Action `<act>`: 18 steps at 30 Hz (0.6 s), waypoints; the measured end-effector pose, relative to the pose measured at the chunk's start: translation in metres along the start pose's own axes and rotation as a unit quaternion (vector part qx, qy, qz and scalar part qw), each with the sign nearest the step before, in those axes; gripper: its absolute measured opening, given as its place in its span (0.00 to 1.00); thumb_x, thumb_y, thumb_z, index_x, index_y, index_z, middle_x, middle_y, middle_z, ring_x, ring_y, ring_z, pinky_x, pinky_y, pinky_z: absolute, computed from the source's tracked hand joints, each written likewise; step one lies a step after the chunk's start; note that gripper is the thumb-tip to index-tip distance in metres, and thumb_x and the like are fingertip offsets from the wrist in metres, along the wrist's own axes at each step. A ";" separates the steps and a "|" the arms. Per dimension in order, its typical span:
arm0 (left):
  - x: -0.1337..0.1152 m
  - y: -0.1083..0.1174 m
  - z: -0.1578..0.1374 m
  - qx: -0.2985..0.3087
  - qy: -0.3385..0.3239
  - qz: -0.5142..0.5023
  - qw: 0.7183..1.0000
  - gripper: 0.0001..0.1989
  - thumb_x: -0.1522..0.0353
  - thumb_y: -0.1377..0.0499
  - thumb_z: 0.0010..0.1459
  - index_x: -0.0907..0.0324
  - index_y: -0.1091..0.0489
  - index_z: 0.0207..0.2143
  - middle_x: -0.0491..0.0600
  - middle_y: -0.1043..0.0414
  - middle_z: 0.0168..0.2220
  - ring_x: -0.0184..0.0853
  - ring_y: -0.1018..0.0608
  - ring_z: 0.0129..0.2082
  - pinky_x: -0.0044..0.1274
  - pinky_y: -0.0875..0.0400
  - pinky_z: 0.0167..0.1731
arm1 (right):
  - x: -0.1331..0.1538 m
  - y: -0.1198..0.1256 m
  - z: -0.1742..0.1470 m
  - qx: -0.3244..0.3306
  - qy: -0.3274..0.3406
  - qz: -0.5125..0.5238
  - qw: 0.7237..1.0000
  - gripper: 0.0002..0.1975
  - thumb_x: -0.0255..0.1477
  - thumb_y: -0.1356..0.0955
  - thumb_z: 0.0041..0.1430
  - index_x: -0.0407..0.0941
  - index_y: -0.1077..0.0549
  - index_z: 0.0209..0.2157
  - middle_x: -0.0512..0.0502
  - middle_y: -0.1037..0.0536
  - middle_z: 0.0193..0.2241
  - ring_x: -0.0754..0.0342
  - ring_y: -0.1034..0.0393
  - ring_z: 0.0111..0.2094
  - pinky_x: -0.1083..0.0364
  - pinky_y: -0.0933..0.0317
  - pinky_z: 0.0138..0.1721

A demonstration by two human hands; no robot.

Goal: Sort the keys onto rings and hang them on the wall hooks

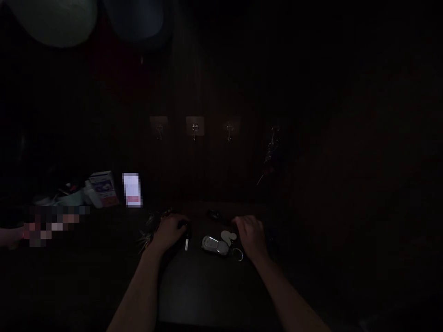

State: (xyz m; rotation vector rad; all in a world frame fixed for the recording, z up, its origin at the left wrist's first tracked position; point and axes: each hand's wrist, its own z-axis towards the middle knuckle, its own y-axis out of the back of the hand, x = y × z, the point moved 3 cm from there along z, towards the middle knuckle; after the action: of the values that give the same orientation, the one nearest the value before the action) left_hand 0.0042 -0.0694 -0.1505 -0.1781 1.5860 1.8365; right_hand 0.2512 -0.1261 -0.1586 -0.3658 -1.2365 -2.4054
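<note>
My left hand (pixel 169 234) rests on the dark tabletop with its fingers curled. A car key (pixel 187 243) with a dark head and pale blade sticks out at its thumb and fingertips. Beside that hand, to the left, lies a bunch of keys (pixel 143 240), partly covered by the wrist. My right hand (pixel 251 236) is closed low over the table; whatever its fingers hold is lost in the dark. Between the hands lie a silver-and-black key fob (pixel 215 246), a white rounded tag (pixel 227 237) and a metal key ring (pixel 237 254). Behind them sits a small dark object (pixel 213 214).
Several hooks (pixel 194 127) are fixed on the dark wall, and hanging keys (pixel 270 154) dangle from the rightmost. A box (pixel 104 188) and a lit, pixelated screen (pixel 132 190) stand at the left. Two rounded shapes, one pale (pixel 62 23), hang at the upper left.
</note>
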 end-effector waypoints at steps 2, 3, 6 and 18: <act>-0.002 0.000 0.000 -0.009 0.004 -0.007 1.000 0.11 0.70 0.47 0.50 0.55 0.27 0.34 0.47 0.24 0.38 0.37 0.25 0.42 0.26 0.36 0.44 | 0.001 0.001 0.000 -0.004 -0.002 0.012 1.000 0.22 0.33 0.49 0.65 0.48 0.27 0.33 0.47 0.23 0.32 0.52 0.36 0.39 0.52 0.49 0.41; -0.004 0.001 0.001 -0.017 0.009 -0.021 1.000 0.10 0.68 0.47 0.51 0.55 0.27 0.33 0.47 0.24 0.38 0.36 0.25 0.41 0.25 0.35 0.43 | 0.001 0.001 0.000 -0.006 -0.003 0.019 1.000 0.22 0.33 0.49 0.65 0.48 0.27 0.33 0.47 0.23 0.32 0.52 0.35 0.39 0.52 0.49 0.41; -0.008 0.003 0.002 -0.057 0.033 -0.100 0.993 0.11 0.62 0.47 0.53 0.55 0.27 0.32 0.45 0.24 0.36 0.36 0.25 0.38 0.24 0.35 0.41 | 0.004 0.003 0.000 -0.012 -0.001 0.038 0.999 0.22 0.34 0.49 0.66 0.48 0.27 0.34 0.47 0.23 0.32 0.51 0.35 0.39 0.52 0.49 0.41; -0.013 -0.021 0.005 -0.030 0.167 -0.488 0.856 0.19 0.56 0.41 0.45 0.60 0.28 0.34 0.47 0.27 0.33 0.31 0.26 0.31 0.20 0.34 0.28 | 0.008 -0.004 0.002 0.010 -0.010 0.077 0.997 0.19 0.33 0.46 0.64 0.48 0.28 0.30 0.49 0.23 0.31 0.53 0.33 0.37 0.52 0.47 0.41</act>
State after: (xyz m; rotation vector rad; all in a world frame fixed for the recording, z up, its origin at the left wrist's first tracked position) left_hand 0.0274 -0.0697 -0.1597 -1.1559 1.2530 1.0543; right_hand 0.2422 -0.1241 -0.1565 -0.4639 -1.1941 -2.2639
